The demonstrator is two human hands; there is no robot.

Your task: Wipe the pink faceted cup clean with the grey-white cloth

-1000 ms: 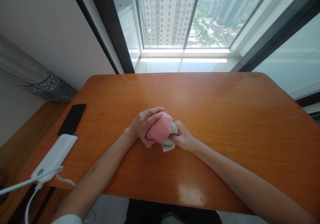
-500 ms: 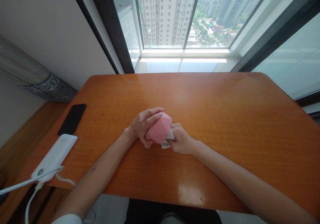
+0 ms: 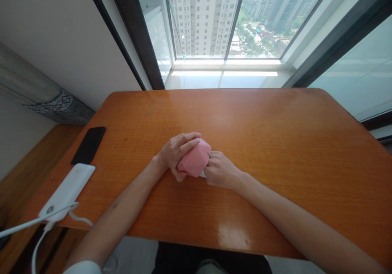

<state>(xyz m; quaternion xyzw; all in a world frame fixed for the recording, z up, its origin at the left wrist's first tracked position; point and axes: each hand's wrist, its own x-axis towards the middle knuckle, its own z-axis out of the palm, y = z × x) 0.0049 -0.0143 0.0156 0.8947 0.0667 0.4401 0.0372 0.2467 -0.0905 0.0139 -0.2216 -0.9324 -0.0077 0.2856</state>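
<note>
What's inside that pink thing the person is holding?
The pink thing and the right hand cover the inside from this view. Only a white sliver, perhaps cloth, shows between them; whether any of it is inside cannot be seen.

Item 1: pink object point(image 3: 195, 159), matte, faceted with flat angular faces; looks whole. Tilted on its side in the grip of the left hand point(image 3: 176, 153), thumb at its near edge, fingers over its far upper side. Right end meets the fingers of the right hand point(image 3: 223, 170). Underside contact with the surface: cannot tell.

Item 2: white cloth point(image 3: 202, 174); only a small bit visible, between item 1 and right-hand grip; remainder hidden.
</note>
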